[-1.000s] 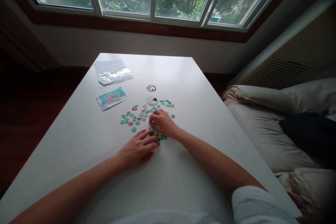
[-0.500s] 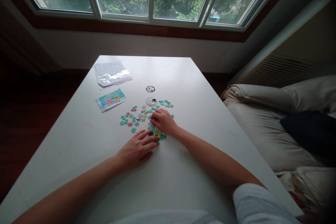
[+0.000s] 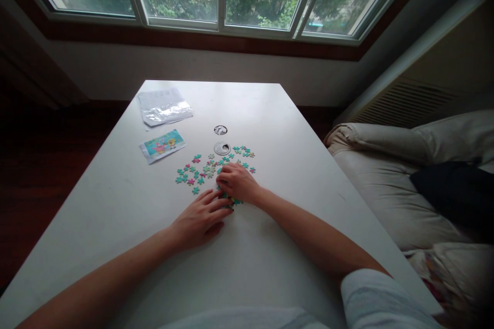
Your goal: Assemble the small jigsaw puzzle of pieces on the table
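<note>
My left hand (image 3: 203, 217) lies with fingers stretched out, their tips on the near left side of a small cluster of joined jigsaw pieces (image 3: 236, 201). Just beyond it, my right hand (image 3: 237, 183) bends over the same cluster and covers most of it. Its fingers are curled together and point down; whatever is between them is hidden. Loose jigsaw pieces (image 3: 200, 181), mostly turquoise with some pink and pale ones, are scattered left of and behind the hands. More turquoise pieces (image 3: 243, 150) lie beyond my right hand.
On the white table (image 3: 116, 216), a picture card (image 3: 163, 145) lies at the left, with a clear plastic bag (image 3: 165, 107) holding paper behind it. A round grommet (image 3: 222, 148) and a round hole (image 3: 221, 130) are behind the pieces. A cushioned sofa (image 3: 378, 190) stands at the right.
My right hand has shifted slightly left and toward me, now covering the yellow part of the cluster that showed before. My left hand stays in place.
</note>
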Demonstrator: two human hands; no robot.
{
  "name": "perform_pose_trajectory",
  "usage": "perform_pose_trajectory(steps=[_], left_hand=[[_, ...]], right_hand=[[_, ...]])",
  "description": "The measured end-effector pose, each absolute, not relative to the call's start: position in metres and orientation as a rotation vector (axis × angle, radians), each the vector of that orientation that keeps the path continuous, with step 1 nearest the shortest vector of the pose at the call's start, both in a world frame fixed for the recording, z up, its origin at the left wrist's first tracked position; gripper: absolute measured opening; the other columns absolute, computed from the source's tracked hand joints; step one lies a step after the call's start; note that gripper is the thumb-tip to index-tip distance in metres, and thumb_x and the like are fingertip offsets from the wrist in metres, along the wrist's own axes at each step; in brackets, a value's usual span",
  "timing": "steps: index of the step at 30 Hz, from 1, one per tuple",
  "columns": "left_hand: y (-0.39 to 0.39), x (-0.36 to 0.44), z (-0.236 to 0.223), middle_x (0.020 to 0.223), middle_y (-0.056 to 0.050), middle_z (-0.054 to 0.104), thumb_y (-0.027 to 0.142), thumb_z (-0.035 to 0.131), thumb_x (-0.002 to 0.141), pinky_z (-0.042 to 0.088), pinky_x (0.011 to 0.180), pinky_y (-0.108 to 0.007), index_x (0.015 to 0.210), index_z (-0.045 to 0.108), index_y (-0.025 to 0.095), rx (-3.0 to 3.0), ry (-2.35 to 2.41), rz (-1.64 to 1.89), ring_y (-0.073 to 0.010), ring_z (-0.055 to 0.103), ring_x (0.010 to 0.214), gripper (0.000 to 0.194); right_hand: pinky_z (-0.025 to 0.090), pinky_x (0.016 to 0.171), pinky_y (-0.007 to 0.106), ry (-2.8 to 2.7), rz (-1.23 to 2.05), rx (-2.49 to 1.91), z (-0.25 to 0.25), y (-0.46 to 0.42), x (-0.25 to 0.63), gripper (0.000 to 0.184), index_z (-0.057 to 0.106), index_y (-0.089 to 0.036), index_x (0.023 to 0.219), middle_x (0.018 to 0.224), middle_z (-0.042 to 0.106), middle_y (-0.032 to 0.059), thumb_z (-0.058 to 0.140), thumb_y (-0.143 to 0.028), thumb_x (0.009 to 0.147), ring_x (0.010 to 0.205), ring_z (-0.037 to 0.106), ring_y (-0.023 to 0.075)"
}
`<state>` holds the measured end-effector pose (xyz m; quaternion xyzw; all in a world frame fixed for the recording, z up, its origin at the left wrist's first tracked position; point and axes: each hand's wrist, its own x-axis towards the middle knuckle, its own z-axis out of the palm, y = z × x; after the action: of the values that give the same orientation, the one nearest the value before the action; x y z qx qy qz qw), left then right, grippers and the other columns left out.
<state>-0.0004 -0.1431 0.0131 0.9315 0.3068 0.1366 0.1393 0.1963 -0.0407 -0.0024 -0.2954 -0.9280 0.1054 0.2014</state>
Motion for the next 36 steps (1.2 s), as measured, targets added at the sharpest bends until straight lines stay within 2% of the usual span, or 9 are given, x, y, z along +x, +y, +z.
perform_pose_trajectory(steps=[5, 9, 14, 21, 27, 33, 36], left_hand=[[-0.144, -0.001, 0.012, 0.148, -0.004, 0.056, 0.024, 0.054, 0.095, 0.030, 0.121, -0.052, 0.134, 0.058, 0.027, 2.697, 0.910, 0.366, -0.0294, 0.041, 0.142, 0.039], [-0.144, -0.003, 0.011, 0.148, -0.005, 0.055, 0.023, 0.053, 0.095, 0.026, 0.123, -0.054, 0.134, 0.058, 0.027, 2.692, 0.949, 0.379, -0.0284, 0.042, 0.142, 0.039], [-0.143, -0.005, 0.010, 0.147, -0.006, 0.056, 0.022, 0.050, 0.097, 0.026, 0.122, -0.059, 0.133, 0.058, 0.026, 2.678, 1.023, 0.420, -0.0293, 0.043, 0.141, 0.037], [-0.143, -0.005, 0.008, 0.146, -0.007, 0.057, 0.022, 0.050, 0.097, 0.028, 0.122, -0.058, 0.131, 0.060, 0.025, 2.663, 1.023, 0.449, -0.0296, 0.044, 0.141, 0.035], [-0.144, -0.004, 0.009, 0.148, -0.007, 0.055, 0.022, 0.049, 0.098, 0.027, 0.122, -0.057, 0.133, 0.058, 0.024, 2.673, 1.001, 0.414, -0.0286, 0.044, 0.141, 0.036], [-0.145, -0.003, 0.012, 0.145, -0.008, 0.058, 0.020, 0.049, 0.098, 0.029, 0.123, -0.052, 0.129, 0.060, 0.024, 2.711, 0.946, 0.524, -0.0251, 0.048, 0.139, 0.034], [-0.144, -0.003, 0.013, 0.135, -0.008, 0.065, 0.019, 0.049, 0.098, 0.033, 0.121, -0.047, 0.124, 0.061, 0.023, 2.713, 0.866, 0.612, -0.0228, 0.054, 0.132, 0.029]], right_hand=[[0.038, 0.088, 0.033, -2.501, 0.321, -0.881, 0.000, -0.027, 0.208, 0.011, 0.069, -0.023, 0.090, 0.089, 0.068, 0.0027, 0.059, -0.023, 0.095, 0.089, 0.056, 0.0188], [0.040, 0.090, 0.034, -2.240, 0.221, -1.318, 0.003, -0.001, 0.241, 0.015, 0.070, -0.022, 0.095, 0.094, 0.067, 0.0058, 0.055, -0.024, 0.097, 0.092, 0.057, 0.0213], [0.041, 0.090, 0.038, -2.185, 0.118, -1.665, 0.001, 0.020, 0.276, 0.015, 0.073, -0.021, 0.100, 0.100, 0.065, 0.0108, 0.064, -0.030, 0.092, 0.098, 0.055, 0.0266], [0.043, 0.086, 0.036, -2.214, 0.151, -1.664, -0.005, 0.021, 0.275, 0.008, 0.071, -0.023, 0.095, 0.097, 0.063, 0.0082, 0.064, -0.025, 0.091, 0.097, 0.055, 0.0244], [0.043, 0.090, 0.035, -2.183, 0.254, -1.663, -0.009, 0.028, 0.278, 0.008, 0.070, -0.022, 0.094, 0.094, 0.063, 0.0058, 0.064, -0.025, 0.090, 0.095, 0.055, 0.0221], [0.043, 0.087, 0.033, -2.140, 0.365, -1.639, -0.010, 0.034, 0.281, 0.009, 0.070, -0.021, 0.093, 0.090, 0.062, 0.0043, 0.066, -0.025, 0.086, 0.089, 0.055, 0.0205], [0.043, 0.085, 0.032, -2.140, 0.399, -1.640, -0.011, 0.037, 0.283, 0.010, 0.071, -0.021, 0.092, 0.090, 0.062, 0.0043, 0.067, -0.024, 0.084, 0.088, 0.055, 0.0200]])
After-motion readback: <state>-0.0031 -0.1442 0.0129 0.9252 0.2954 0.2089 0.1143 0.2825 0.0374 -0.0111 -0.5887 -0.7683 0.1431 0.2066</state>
